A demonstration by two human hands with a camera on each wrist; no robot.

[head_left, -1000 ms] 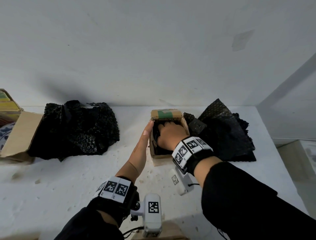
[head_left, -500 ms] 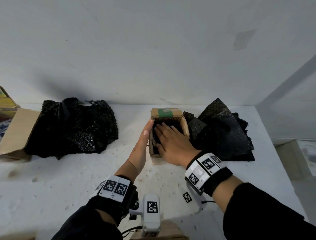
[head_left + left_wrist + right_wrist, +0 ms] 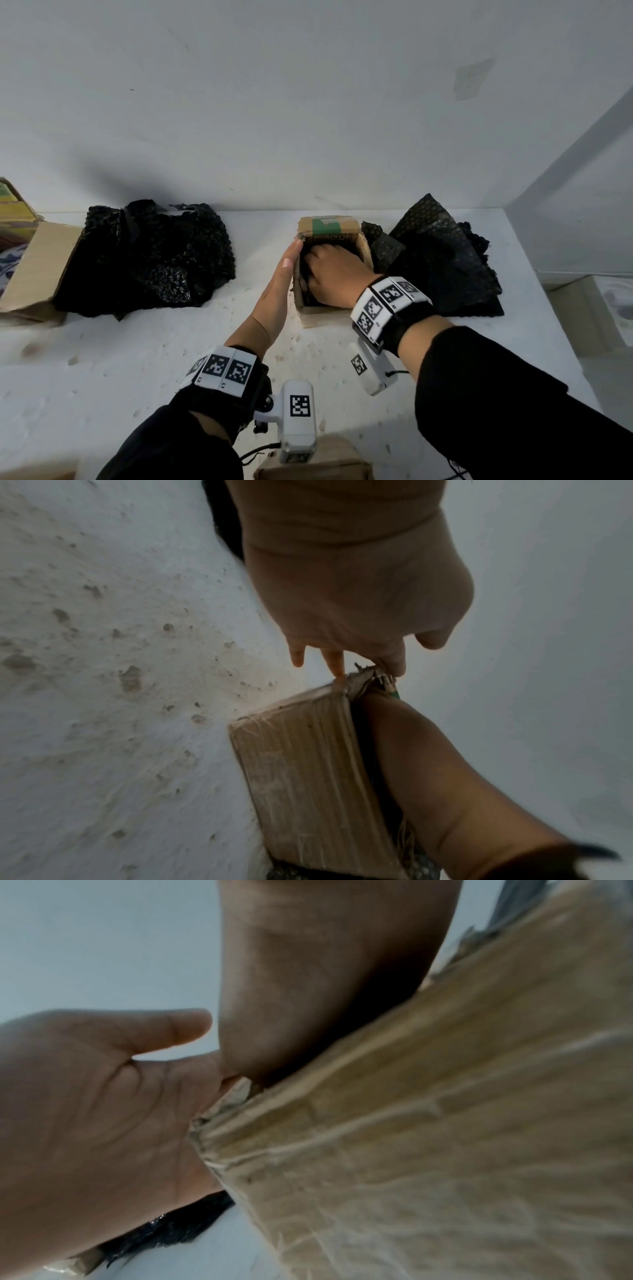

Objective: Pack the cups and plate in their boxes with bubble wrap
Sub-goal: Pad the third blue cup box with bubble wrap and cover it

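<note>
At the far left edge of the head view a big brown cardboard box [image 3: 32,263] lies open, with a bit of a blue and white plate [image 3: 10,263] showing inside it. Just right of it sits a crumpled heap of black bubble wrap [image 3: 150,257], bumpy and shiny.

In the middle of the frame stands a small brown cardboard box [image 3: 334,233], open at the top, worn and torn at its corners, with a strip of green tape [image 3: 325,224] on its far flap. The left hand [image 3: 279,287] lies flat with straight fingers against the left wall of this box. The right hand [image 3: 334,274] is pushed down inside the box, on the black wrap [image 3: 305,277] that fills it. Its fingertips are hidden inside, so I cannot tell if they hold anything. No cup can be seen.

To the right of the small box lies another pile of black bubble wrap [image 3: 442,270], flatter and folded to a point.

The tabletop [image 3: 137,359] is white, rough and spotted with brown marks. A plain white wall [image 3: 308,102] rises behind it.
</note>
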